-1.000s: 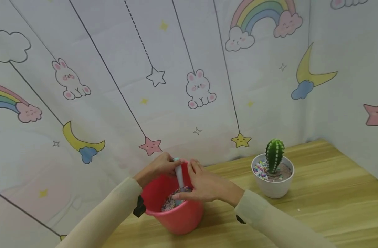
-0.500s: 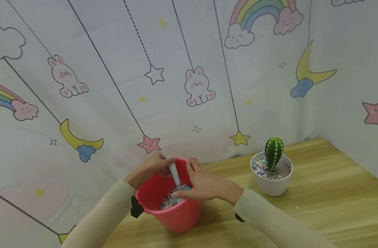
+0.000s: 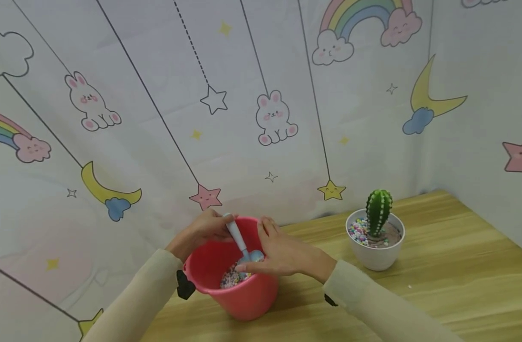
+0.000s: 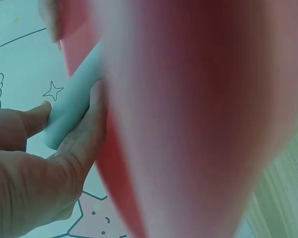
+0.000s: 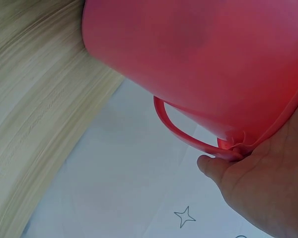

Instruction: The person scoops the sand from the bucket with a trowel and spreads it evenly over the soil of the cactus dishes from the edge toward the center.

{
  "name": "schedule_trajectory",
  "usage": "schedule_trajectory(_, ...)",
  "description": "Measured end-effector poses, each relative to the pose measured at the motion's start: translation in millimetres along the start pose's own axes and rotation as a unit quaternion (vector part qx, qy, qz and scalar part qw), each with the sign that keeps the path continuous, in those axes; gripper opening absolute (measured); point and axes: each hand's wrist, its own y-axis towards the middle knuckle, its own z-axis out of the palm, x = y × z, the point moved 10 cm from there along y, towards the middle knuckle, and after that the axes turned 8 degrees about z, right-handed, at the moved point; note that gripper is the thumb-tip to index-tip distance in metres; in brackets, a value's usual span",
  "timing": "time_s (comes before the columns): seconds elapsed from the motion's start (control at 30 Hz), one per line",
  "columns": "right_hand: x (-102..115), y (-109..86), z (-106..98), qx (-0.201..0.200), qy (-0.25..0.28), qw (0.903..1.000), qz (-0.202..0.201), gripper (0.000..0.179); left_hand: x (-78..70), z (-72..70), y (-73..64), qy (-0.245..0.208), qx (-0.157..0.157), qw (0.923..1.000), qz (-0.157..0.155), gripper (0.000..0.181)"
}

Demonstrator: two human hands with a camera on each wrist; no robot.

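A small toy shovel (image 3: 237, 235) with a pale handle leans inside a pink bucket (image 3: 248, 304). My left hand (image 3: 204, 227) pinches the handle's top between thumb and fingers, also plain in the left wrist view, where the handle (image 4: 72, 106) slants up behind the blurred bucket. The blue scoop (image 3: 253, 256) lies close over small multicoloured beads (image 3: 231, 278) in the bucket. My right hand (image 3: 286, 251) holds the bucket's right rim, thumb over the inside. In the right wrist view a fingertip rests beside the bucket's carrying handle (image 5: 181, 134).
To the right stands a white pot (image 3: 377, 256) with a green cactus (image 3: 378, 213), beads and brown soil. The wood-grain table (image 3: 449, 266) runs to a wall cloth (image 3: 171, 61) printed with bunnies, stars and rainbows, close behind the bucket.
My left hand has moved slightly left, tilting the shovel's handle further left. More of the blue scoop now shows, toward the right side of the bucket. My right hand stays at the rim.
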Motion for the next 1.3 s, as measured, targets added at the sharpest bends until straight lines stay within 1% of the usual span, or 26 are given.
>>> schedule_trajectory(0.13, 2, 0.7, 0, 0.003, -0.004, 1.0, -0.002, 0.128, 1.6, -3.2, -0.5, -0.01, -0.003, 0.9999, -0.004, 0.043)
schedule_trajectory(0.3, 4, 2.1, 1, 0.0, 0.001, 1.0, -0.003, 0.128, 6.6, -11.7, -3.1, -0.024, -0.018, 0.9995, -0.012, 0.044)
schedule_trajectory(0.6, 3, 0.6, 0, -0.003, -0.001, 1.0, -0.003, 0.129, 14.5, -20.5, -2.5, -0.065, -0.027, 0.9973, -0.022, 0.047)
schedule_trajectory(0.77, 3, -0.5, -1, 0.017, 0.002, 0.9998, -0.013, 0.132, 15.2, -24.1, -3.1, -0.095, -0.027, 0.9949, -0.019, 0.048)
schedule_trajectory(0.9, 0, -1.6, -1, 0.039, 0.005, 0.9989, -0.025, 0.135, 17.9, -25.0, -4.9, -0.112, -0.026, 0.9931, -0.019, 0.048)
schedule_trajectory(0.97, 0, -2.1, -1, 0.046, 0.009, 0.9985, -0.027, 0.137, 20.8, -26.2, -5.9, -0.124, -0.031, 0.9916, -0.021, 0.048)
schedule_trajectory(1.17, -1, -2.0, -1, 0.048, 0.023, 0.9983, -0.024, 0.14, 30.3, -33.9, -9.5, -0.149, -0.05, 0.9873, -0.025, 0.048)
schedule_trajectory(1.3, -1, -2.4, 0, 0.046, 0.022, 0.9984, -0.022, 0.138, 37.5, -39.0, -12.8, -0.167, -0.054, 0.9841, -0.029, 0.048)
